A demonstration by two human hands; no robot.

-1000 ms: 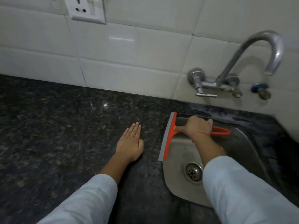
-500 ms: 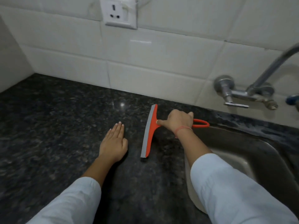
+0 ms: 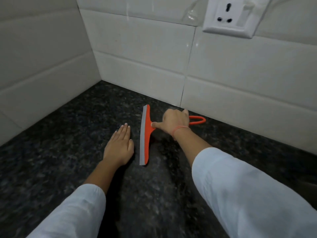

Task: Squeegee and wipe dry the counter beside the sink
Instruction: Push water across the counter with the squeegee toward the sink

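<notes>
Both hands show in the head view, reaching out over the dark speckled surface. The left hand lies palm down on it, fingers straight and held together, thumb tucked along the side, holding nothing. The right hand is wrapped round the handle of the orange squeegee, with the index finger stretched along the neck toward the blade. A thin orange band circles the right wrist. Both forearms come in from the near edge in pale sleeves.

The squeegee sits toward the back edge of the surface, some way right of the back left corner where two tiled walls meet. Its blade runs from the back toward the near edge, tilted only slightly, and its grey rubber strip faces left, toward the left hand. The lower end of the blade appears to meet the surface, though whether the whole edge is in contact cannot be told. The looped end of the handle sticks out to the right of the right hand, close to the foot of the back wall.

The left hand lies just beside the blade on its left, thumb nearest the strip, with a narrow gap between them.

White tiles cover the back wall, and a white socket plate is mounted near the upper right.
</notes>
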